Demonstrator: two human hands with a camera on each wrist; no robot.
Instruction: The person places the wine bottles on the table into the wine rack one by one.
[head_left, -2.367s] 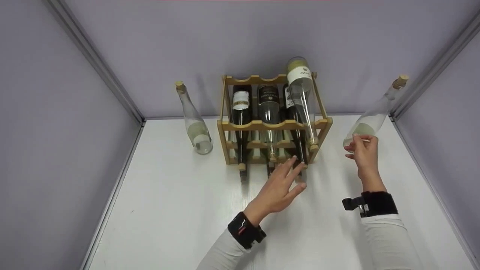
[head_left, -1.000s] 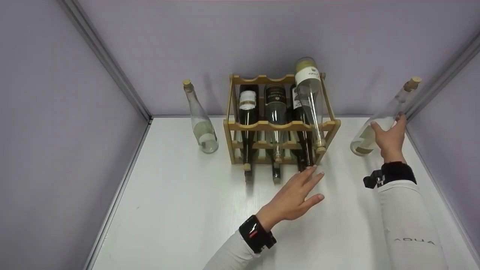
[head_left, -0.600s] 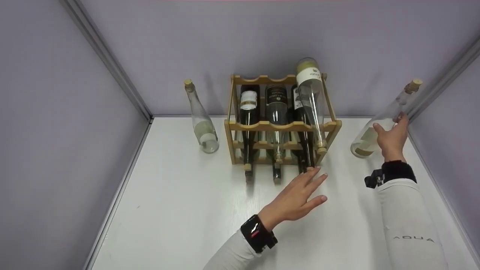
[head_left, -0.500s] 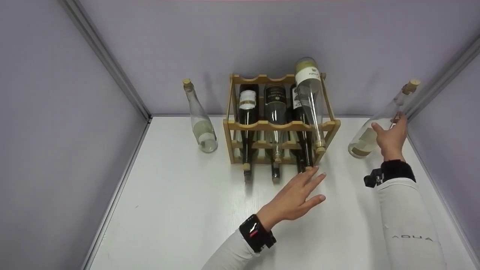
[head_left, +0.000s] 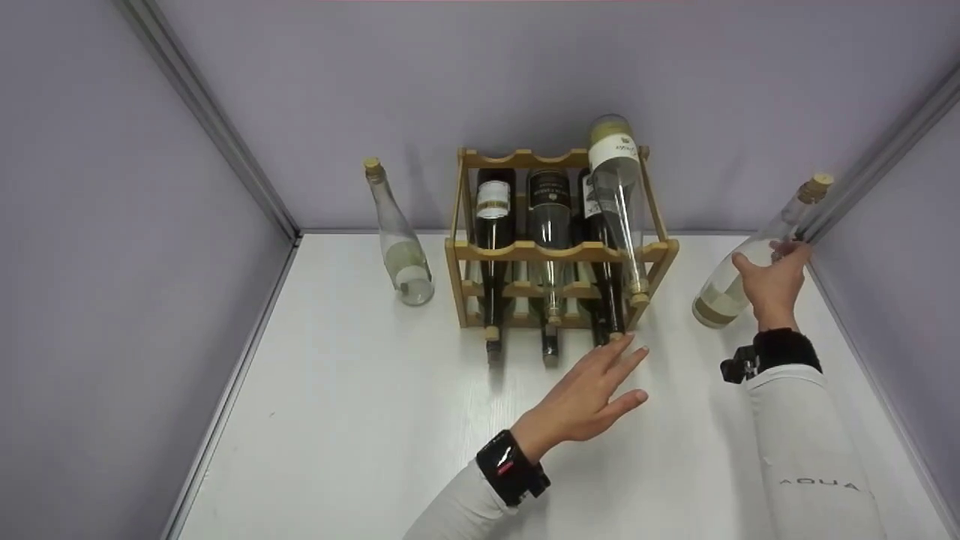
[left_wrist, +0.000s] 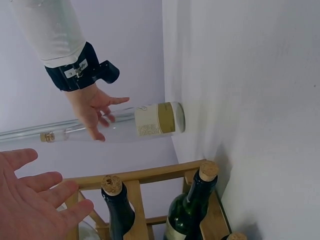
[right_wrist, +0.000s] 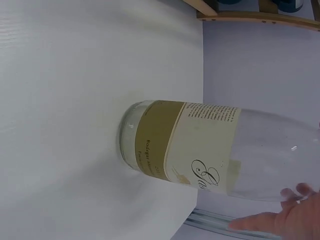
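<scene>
My right hand grips a clear glass wine bottle around its middle. The bottle is corked and stands on the white table, with a cream and gold label on its lower part in the right wrist view. Near the front of the wooden wine rack, my left hand holds nothing, its fingers spread. Its fingertips are right by the corked neck of a dark bottle lying in the rack. A clear bottle lies across the rack's top right, cork towards me.
Another clear corked bottle stands left of the rack. Several bottles lie in the rack, necks jutting forward, among them a dark one with a white label. Grey walls close in the table at the back and both sides.
My right hand has gone from beside the right bottle's base up around its body. Label turned, the bottle has lately shifted slightly towards me and left. My left hand has drawn back slightly.
</scene>
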